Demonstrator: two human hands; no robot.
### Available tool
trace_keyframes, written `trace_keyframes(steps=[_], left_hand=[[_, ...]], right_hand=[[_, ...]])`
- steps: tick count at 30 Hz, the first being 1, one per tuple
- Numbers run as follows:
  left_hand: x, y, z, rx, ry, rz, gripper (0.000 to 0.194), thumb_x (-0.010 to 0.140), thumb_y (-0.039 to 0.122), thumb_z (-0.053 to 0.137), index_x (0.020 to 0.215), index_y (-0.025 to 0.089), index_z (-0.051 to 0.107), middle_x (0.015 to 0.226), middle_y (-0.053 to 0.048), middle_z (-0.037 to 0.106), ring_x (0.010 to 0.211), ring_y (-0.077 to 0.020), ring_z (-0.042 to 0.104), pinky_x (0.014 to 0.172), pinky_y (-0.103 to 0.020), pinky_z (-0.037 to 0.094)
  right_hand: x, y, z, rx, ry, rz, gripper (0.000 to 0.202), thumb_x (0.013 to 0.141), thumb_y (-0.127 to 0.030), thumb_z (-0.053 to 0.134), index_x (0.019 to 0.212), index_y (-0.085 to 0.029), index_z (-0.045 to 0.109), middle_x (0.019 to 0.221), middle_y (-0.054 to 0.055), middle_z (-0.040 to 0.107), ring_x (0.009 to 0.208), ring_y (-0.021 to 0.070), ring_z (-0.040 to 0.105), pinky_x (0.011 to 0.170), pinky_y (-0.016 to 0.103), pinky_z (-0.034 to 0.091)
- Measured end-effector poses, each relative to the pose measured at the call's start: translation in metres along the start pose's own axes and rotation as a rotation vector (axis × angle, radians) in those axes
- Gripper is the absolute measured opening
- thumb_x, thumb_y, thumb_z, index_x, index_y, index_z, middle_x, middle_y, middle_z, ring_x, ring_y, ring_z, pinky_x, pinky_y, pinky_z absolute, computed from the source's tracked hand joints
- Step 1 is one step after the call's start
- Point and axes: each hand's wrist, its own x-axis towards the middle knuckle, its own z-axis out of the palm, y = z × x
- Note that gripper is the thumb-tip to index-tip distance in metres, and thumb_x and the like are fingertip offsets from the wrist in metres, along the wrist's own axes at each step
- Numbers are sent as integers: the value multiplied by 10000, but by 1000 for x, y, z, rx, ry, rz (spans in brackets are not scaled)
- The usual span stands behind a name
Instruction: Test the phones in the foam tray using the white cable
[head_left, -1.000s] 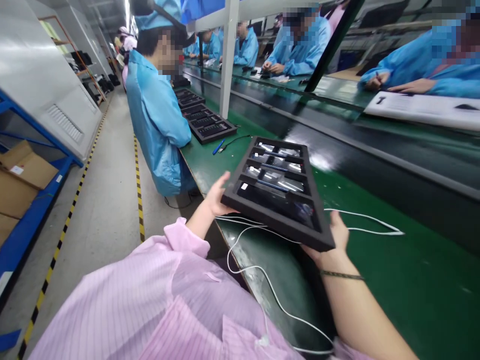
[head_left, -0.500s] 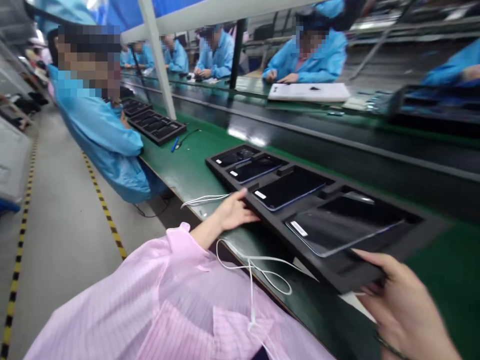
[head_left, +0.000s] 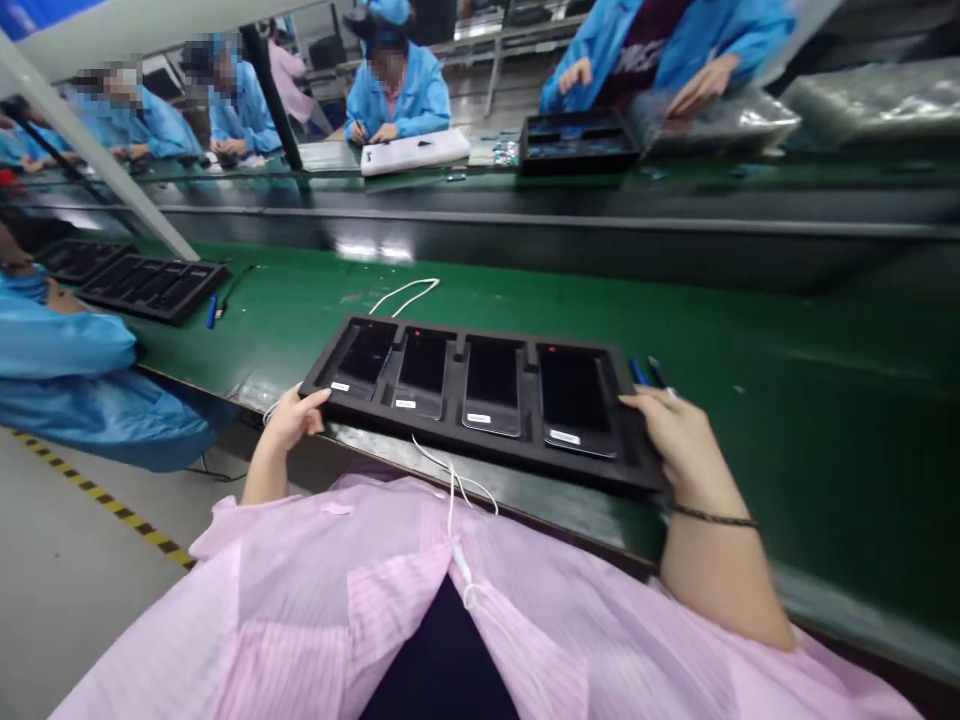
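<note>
A long black foam tray [head_left: 456, 350] lies in front of me at the bench's near edge. Several dark-screened phones sit in its compartments, among them the rightmost phone [head_left: 576, 400] and the leftmost phone [head_left: 366, 355], each with a small white label at its lower end. My left hand [head_left: 294, 415] grips the tray's near left corner, thumb on top. At the right end, my right hand [head_left: 679, 435] is closed on the rim, thumb over the top and fingers partly hidden. A white cable [head_left: 450, 470] hangs over the bench edge before the tray.
The green bench [head_left: 787, 400] carries a blue pen-like tool [head_left: 637, 372] right of the tray. Farther left are more black trays [head_left: 154, 285] beside a co-worker's blue sleeve [head_left: 67, 330]. Across a dark raised strip [head_left: 600, 240], co-workers sit near a black box [head_left: 577, 145] and plastic bags.
My view has swung to the right. The tray, tilted and held at both ends before, now lies flatter along the bench edge. Each hand has stayed on its end.
</note>
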Motion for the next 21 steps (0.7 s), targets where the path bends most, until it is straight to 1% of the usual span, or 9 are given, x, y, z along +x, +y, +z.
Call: trace_keyframes(steps=[3,5,6,8,9,11,14,18,21], left_hand=[[0,10,-7,591,227,224,313,720,468,748,849,187,705,475,14,536,502,-192,562,523,-263,381],[2,20,1,789,346,369,358,812,519,671,965,205,746,583,-17,623,671,-224,656,649,-276,457],[5,25,10,820,347,427,382,861,520,619,1046,213,747,684,-33,685,755,-228,684,724,-280,487],[12,33,36,837,216,505,430,905,485,579,1207,209,709,969,-70,762,939,-233,705,878,-287,511],[17,37,51,871,156,522,450,906,460,585,1256,197,691,1147,-96,744,1069,-246,686,965,-296,499],[28,43,79,979,119,476,515,898,414,600,1351,171,637,1420,-147,608,1284,-297,588,1088,-344,450],[38,53,107,1071,166,346,568,885,367,601,1418,173,581,1438,-181,571,1286,-356,576,1066,-412,472],[43,63,118,1078,217,273,496,877,371,611,1336,184,641,1313,-189,629,1200,-371,621,982,-438,515],[47,66,114,1076,219,299,455,865,397,647,1287,229,671,1297,-167,634,1178,-362,637,972,-446,518]], right_hand=[[-12,-7,9,-233,57,-96,138,713,-123,684,819,-203,647,784,28,512,870,219,507,858,340,383],[-22,-12,19,-332,1,-133,110,747,-180,731,773,-205,628,799,33,485,849,224,502,841,346,376],[-26,-13,25,-395,-23,-140,169,762,-231,757,736,-203,593,800,38,475,816,225,500,805,351,379],[-32,-11,35,-554,-43,-154,336,795,-335,779,682,-209,488,801,46,460,758,222,498,730,350,372],[-33,-8,39,-632,-40,-167,402,815,-371,772,666,-218,430,794,47,451,738,221,501,702,346,366],[-31,1,43,-728,-25,-204,494,841,-404,757,649,-239,332,751,33,422,709,220,508,670,339,359],[-23,13,44,-705,14,-237,585,815,-429,788,618,-259,264,663,-18,315,679,227,496,667,353,370],[-18,10,44,-608,44,-204,576,729,-453,857,575,-262,337,608,-46,240,652,234,462,679,373,378],[-25,-4,37,-561,25,-153,420,710,-336,856,611,-243,459,593,-24,350,639,212,457,671,357,353]])
